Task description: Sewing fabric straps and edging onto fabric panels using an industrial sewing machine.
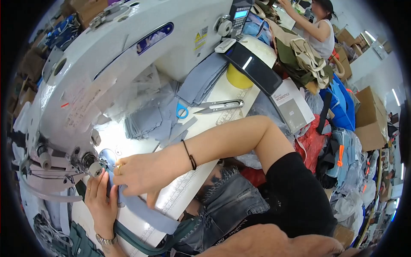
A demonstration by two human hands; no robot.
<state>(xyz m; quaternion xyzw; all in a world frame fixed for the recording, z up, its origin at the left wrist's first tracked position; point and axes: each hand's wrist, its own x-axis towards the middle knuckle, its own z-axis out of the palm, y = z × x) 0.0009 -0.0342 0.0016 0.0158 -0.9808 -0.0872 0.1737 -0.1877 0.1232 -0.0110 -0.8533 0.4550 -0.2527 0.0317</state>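
Taking the two hands as the clock's centre, dark green fabric pieces (81, 240) lie at 7 o'clock, near the lower edge. The left hand (102, 197), with a metal watch (106, 240) on its wrist, has its fingers almost straight and its thumb slightly apart. The white industrial sewing machine (111, 64) stretches across 12 o'clock, its head just above the fingertips. The right hand (143, 171) is half curled, its fingers resting on a grey-blue fabric strip (147, 214), which runs from under the machine head toward 4 o'clock on the white counter (87, 216). The left fingers are at the strip's edge; I cannot tell whether either hand pinches it or only presses.

At 1 o'clock there is a pile of grey fabric pieces (145, 122). A blue ring handle (182, 112) is beside it, between 1 and 2 o'clock. Metal thread snips (220, 106), a yellow roll (239, 78), a black flat device (253, 66) and a white box (295, 109) follow around 2 o'clock. Another person (321, 38) is farther away, also toward 2 o'clock.
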